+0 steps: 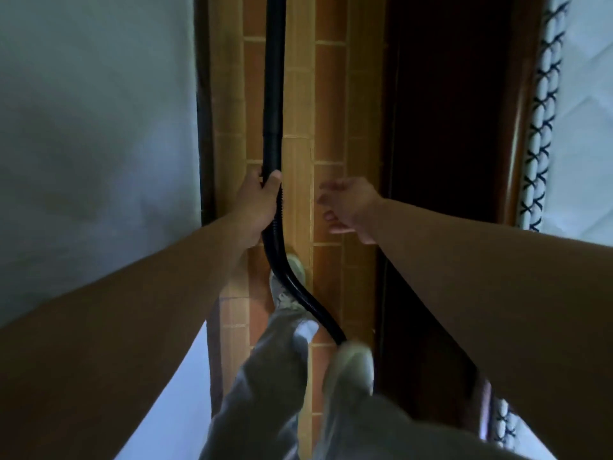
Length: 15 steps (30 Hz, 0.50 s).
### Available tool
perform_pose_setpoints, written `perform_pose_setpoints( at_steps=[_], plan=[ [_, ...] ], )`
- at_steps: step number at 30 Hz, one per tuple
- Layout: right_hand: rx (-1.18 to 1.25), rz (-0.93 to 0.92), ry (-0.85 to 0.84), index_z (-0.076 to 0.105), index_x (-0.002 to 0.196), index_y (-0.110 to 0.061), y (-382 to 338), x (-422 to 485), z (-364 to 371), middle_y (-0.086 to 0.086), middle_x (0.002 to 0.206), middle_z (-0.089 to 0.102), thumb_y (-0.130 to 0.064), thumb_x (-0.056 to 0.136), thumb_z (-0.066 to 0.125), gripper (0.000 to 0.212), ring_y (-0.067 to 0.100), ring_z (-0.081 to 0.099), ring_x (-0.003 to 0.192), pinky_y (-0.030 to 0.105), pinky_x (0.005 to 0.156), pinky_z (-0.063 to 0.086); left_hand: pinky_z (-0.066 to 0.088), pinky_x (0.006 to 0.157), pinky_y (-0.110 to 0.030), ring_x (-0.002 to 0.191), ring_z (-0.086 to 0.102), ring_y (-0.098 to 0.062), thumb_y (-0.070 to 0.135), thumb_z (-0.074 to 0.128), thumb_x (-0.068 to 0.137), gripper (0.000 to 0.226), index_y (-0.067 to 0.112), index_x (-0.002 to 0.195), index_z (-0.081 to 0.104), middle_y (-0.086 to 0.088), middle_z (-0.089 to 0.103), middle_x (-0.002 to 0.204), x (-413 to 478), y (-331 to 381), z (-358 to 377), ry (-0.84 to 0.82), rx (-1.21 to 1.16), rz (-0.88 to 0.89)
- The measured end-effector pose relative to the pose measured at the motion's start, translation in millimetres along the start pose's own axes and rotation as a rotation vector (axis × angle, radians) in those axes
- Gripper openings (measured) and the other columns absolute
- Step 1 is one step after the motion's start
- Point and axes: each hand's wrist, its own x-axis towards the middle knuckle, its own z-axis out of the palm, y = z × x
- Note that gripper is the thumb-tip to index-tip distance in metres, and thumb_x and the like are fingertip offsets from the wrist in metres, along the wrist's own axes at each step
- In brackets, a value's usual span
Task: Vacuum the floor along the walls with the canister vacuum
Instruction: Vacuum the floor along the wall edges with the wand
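Head view – left grip (260, 207): my fingers are curled round the black tube where the rigid wand (273, 78) meets the ribbed hose (292, 280). I judge that holding at the joint lets me steer the wand with one arm.
Right grip (351, 207): it holds nothing. The fingers are apart and loosely bent, blurred, and hang beside the tube without touching it.
Wand: it runs straight ahead over the tiled floor (331, 94), close to the white wall (99, 127) on my left. Its nozzle is past the top edge, so I cannot see it.
Hose: it curves back from my left grip and passes between my shoes (351, 366).
Passage: a narrow strip between the wall and a dark wooden bed frame (447, 111) with a mattress (583, 94) – hence the wand held in line with it.
Canister: not in view, presumably behind me.
Risk: the hose lies at my feet and could snag my step.
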Motion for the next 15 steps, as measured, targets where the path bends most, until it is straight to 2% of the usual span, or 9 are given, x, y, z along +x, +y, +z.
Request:
perform_pose_setpoints(
  at_steps=[2,4,8,10,12,15],
  plan=[
    [0.031,0.010,-0.008,0.063,0.131,-0.016,18.0,-2.1,2.6,0.005,0.107,0.069,-0.014,0.099,0.066,0.032,0.017,0.067,0.083,0.037,0.079,0.061,0.057,0.092,-0.051,0.090,0.066,-0.026,0.048,0.048,0.102,0.033,0.026,0.126,0.055,-0.006,0.066,0.097,-6.0,-4.3,4.1,-0.023,-0.010,-0.006],
    [0.068,0.011,0.009,0.064,0.132,-0.023,34.8,-3.2,9.7,0.003,0.108,0.069,-0.017,0.099,0.068,0.034,0.016,0.068,0.086,0.036,0.082,0.063,0.056,0.095,-0.052,0.090,0.066,-0.025,0.046,0.048,0.104,0.032,0.025,0.128,0.052,-0.006,0.065,0.097,-8.9,-9.9,9.8,-0.010,-0.011,-0.011],
    [0.111,-0.040,0.099,0.063,0.137,-0.028,63.8,-1.7,32.5,0.007,0.121,0.069,-0.030,0.094,0.073,0.044,0.027,0.068,0.110,0.046,0.096,0.059,0.056,0.094,-0.053,0.085,0.067,-0.024,0.046,0.049,0.103,0.033,0.021,0.125,0.052,-0.005,0.064,0.091,-12.8,-22.2,23.6,0.019,-0.008,-0.002],
    [0.134,-0.061,0.128,0.063,0.137,-0.028,77.2,-3.4,42.2,0.005,0.120,0.069,-0.031,0.094,0.072,0.043,0.028,0.067,0.113,0.047,0.099,0.057,0.057,0.093,-0.051,0.081,0.067,-0.023,0.047,0.050,0.103,0.035,0.019,0.124,0.052,-0.005,0.064,0.090,-16.6,-29.6,30.1,0.034,0.005,-0.006],
    [0.166,-0.097,0.146,0.063,0.138,-0.027,92.2,-9.4,47.6,0.003,0.118,0.068,-0.033,0.095,0.071,0.044,0.026,0.067,0.108,0.046,0.100,0.055,0.058,0.089,-0.047,0.079,0.067,-0.021,0.045,0.049,0.104,0.036,0.016,0.125,0.052,-0.006,0.063,0.091,-24.4,-38.4,36.7,0.035,0.015,-0.007],
    [0.241,-0.132,0.145,0.060,0.141,-0.028,120.1,-23.3,51.6,-0.001,0.119,0.067,-0.038,0.095,0.070,0.048,0.021,0.064,0.107,0.038,0.100,0.053,0.058,0.077,-0.039,0.078,0.065,-0.020,0.040,0.048,0.106,0.032,0.015,0.125,0.051,-0.008,0.062,0.096,-41.5,-50.7,48.2,0.039,0.020,0.015]
  ],
)
